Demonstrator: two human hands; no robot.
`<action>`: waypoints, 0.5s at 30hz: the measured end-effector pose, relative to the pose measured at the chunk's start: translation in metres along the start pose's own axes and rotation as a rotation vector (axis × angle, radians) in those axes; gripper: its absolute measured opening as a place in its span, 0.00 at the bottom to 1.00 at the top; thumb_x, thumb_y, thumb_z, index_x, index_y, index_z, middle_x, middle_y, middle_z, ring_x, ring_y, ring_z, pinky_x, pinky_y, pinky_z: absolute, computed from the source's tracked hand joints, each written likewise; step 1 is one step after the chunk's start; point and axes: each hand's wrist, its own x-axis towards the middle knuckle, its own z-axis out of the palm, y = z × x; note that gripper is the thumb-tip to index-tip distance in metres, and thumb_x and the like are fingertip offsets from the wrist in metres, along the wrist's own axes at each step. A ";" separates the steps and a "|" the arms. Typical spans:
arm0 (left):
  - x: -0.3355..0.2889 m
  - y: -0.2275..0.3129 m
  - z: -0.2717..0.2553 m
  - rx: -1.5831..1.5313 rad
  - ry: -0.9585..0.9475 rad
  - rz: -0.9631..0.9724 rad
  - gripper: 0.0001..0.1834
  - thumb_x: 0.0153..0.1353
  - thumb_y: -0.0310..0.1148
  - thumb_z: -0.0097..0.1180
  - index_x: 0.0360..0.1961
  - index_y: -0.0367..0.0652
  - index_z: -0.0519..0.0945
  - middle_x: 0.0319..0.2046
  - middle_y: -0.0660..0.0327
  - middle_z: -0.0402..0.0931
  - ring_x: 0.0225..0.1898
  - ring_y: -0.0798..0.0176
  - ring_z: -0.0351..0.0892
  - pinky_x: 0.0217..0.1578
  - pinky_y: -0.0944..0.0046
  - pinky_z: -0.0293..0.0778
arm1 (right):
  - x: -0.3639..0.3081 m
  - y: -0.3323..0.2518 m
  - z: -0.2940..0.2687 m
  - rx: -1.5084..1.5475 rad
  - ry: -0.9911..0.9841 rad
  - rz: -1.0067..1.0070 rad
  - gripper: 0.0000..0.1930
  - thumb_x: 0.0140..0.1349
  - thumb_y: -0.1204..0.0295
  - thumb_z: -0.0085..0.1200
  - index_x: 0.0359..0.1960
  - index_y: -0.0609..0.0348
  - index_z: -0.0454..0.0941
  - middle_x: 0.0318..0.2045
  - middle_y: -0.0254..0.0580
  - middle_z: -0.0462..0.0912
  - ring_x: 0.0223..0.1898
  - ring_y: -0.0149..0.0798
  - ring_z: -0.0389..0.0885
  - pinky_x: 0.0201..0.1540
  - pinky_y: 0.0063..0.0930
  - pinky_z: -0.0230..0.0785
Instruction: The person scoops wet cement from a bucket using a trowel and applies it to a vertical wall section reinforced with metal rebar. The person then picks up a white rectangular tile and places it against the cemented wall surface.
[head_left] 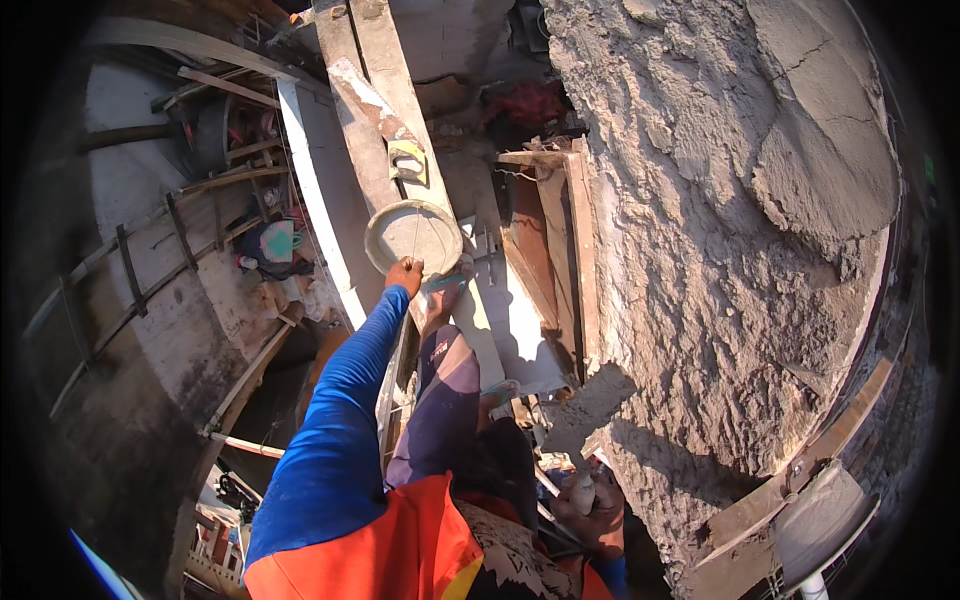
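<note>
My left hand (405,274), at the end of a blue sleeve, grips the near rim of a round, shallow pan (376,243). The pan is coated in grey residue and sits over the wooden planks, close to my foot. Low and to the right, my right hand (600,512) is closed around the handle of a trowel (597,402). Its grey blade points up and away from me, next to a rough, mortar-covered wall (680,260). A smoother layer of mortar (825,140) covers the wall's upper right.
A handsaw (408,163) with a yellow handle lies on long planks (385,60) ahead. A wooden frame (583,260) stands between the planks and the wall. A bent wooden strip (840,425) runs along the lower right. Drops open on the left, beyond a white beam (315,195).
</note>
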 end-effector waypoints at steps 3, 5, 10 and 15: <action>-0.001 -0.005 -0.001 0.192 -0.060 0.012 0.22 0.65 0.49 0.53 0.39 0.38 0.84 0.38 0.47 0.85 0.43 0.51 0.84 0.49 0.55 0.75 | -0.007 0.013 0.000 -0.097 -0.022 -0.027 0.18 0.52 0.72 0.69 0.45 0.61 0.84 0.32 0.36 0.85 0.32 0.29 0.81 0.38 0.27 0.75; -0.004 -0.002 0.003 0.306 -0.095 0.024 0.25 0.65 0.50 0.51 0.44 0.37 0.84 0.44 0.42 0.84 0.50 0.45 0.83 0.54 0.52 0.73 | -0.012 0.024 -0.001 -0.126 -0.035 -0.053 0.18 0.52 0.72 0.69 0.47 0.60 0.84 0.32 0.37 0.85 0.32 0.29 0.81 0.38 0.27 0.75; -0.017 0.019 0.016 0.345 -0.227 0.037 0.37 0.64 0.51 0.52 0.66 0.34 0.71 0.62 0.41 0.73 0.65 0.43 0.71 0.67 0.56 0.64 | -0.042 0.053 -0.008 -0.068 -0.005 -0.021 0.18 0.55 0.71 0.68 0.47 0.62 0.82 0.32 0.36 0.84 0.34 0.26 0.80 0.37 0.26 0.74; -0.067 0.051 0.022 0.324 -0.099 0.152 0.32 0.65 0.47 0.55 0.64 0.36 0.73 0.58 0.41 0.77 0.60 0.44 0.77 0.62 0.56 0.70 | -0.091 0.096 -0.027 -0.075 0.028 -0.059 0.20 0.57 0.66 0.70 0.49 0.61 0.82 0.35 0.37 0.85 0.37 0.27 0.80 0.40 0.27 0.74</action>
